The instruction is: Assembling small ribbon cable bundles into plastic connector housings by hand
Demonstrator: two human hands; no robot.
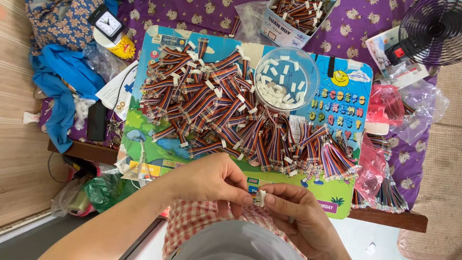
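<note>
While the small white connector point(260, 198) sits pinched right between both sets of fingertips, the left hand point(211, 180) and right hand point(296, 207) are both curled nearly closed around it, low over the lap. Just beyond is a big heap of rainbow ribbon cables point(240, 115) on the colourful board point(337, 192), plus a clear tub point(286, 79) of white plugs.

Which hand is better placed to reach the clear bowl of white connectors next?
Probably the right hand: the clear bowl sits on its side. The left hand is no nearer, and both pinch the small connector.
</note>
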